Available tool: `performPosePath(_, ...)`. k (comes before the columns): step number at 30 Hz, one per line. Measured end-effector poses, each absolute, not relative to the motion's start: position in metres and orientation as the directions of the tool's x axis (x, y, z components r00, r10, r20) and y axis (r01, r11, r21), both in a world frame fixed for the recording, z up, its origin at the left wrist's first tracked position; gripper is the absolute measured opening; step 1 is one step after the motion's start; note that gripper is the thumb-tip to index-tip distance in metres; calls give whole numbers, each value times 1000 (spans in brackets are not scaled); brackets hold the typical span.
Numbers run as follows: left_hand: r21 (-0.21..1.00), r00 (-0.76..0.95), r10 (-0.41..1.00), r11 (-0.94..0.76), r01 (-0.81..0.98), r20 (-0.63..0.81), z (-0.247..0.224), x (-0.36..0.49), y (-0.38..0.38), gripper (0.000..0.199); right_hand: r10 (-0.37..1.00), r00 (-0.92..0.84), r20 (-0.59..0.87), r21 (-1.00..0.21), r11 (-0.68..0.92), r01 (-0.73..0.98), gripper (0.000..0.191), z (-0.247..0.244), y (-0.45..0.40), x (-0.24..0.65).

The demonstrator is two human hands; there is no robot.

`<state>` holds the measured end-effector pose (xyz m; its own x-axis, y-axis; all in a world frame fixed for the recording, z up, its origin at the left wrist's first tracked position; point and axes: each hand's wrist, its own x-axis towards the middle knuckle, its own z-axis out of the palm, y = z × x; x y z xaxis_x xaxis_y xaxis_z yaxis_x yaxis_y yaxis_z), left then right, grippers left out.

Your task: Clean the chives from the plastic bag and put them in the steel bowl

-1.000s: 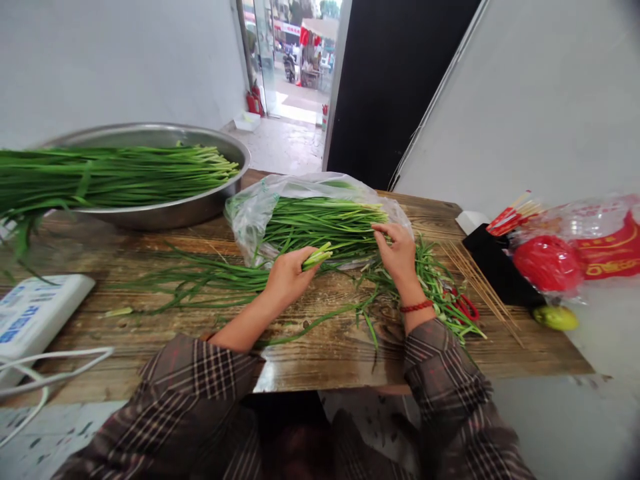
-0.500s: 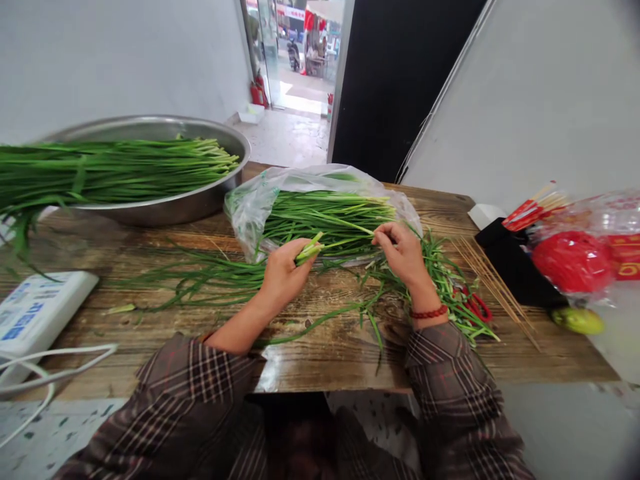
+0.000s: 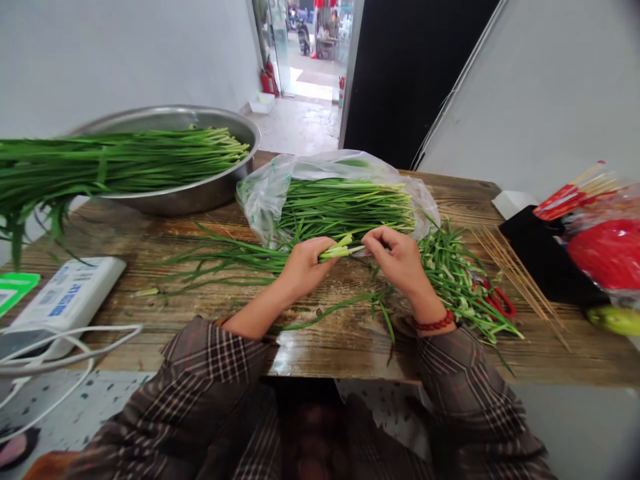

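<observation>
My left hand (image 3: pixel 307 267) is closed round a small bunch of garlic chives (image 3: pixel 230 259), whose leaves trail left over the table while the pale stem ends poke out toward the right. My right hand (image 3: pixel 397 257) pinches the white tip of one stalk just beside those ends. Behind both hands, more garlic chives (image 3: pixel 345 203) lie in an open clear plastic bag (image 3: pixel 263 200). A heap of loose trimmings (image 3: pixel 445 273) spreads to the right of my right wrist, with red-handled scissors (image 3: pixel 500 303) partly buried in it.
A steel basin (image 3: pixel 185 200) full of chives stands at the back left. A white power strip or box (image 3: pixel 75 293) with cables (image 3: pixel 100 333) is at left. Bamboo skewers (image 3: pixel 523 287) and a black holder (image 3: pixel 545 260) are on the right of the wooden table (image 3: pixel 320 360).
My right hand has come closer to my left, and the long stalk stretched between them is now drawn in with the bunch. The whole view has shifted slightly.
</observation>
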<state>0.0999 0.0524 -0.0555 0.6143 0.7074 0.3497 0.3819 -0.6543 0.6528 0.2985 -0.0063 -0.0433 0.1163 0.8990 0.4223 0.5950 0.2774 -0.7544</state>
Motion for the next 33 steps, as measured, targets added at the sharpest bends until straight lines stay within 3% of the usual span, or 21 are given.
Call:
performPosePath(3,669,575,759,-601,438,305,-52,99,53,31,855,216,472,-770,281,573,22,-44,-6,303)
performPosePath(10,702,579,762,-581,411,291,-48,100,51,34,832,-146,535,-554,476,683,17,-53,-3,289)
performPosePath(16,679,627,725,-615,402,286,-52,100,54,34,833,-123,539,-484,426,764,28,-61,1,282)
performPosePath(19,669,635,722,-618,413,275,-54,101,54,33,846,-8,534,-582,374,722,30,-65,5,279)
performPosePath(23,682,612,748,-589,434,257,-54,101,54,36,848,325,419,-831,214,513,32,-67,7,290)
performPosePath(26,704,595,770,-555,444,231,-54,100,54,38,819,435,375,-890,186,417,40,-62,6,302)
performPosePath(29,714,590,779,-535,451,211,-54,99,55,40,836,287,467,-808,271,523,41,-56,2,303)
performPosePath(33,737,592,782,-515,437,195,-52,98,56,41,820,-12,572,-629,448,636,19,-56,1,291)
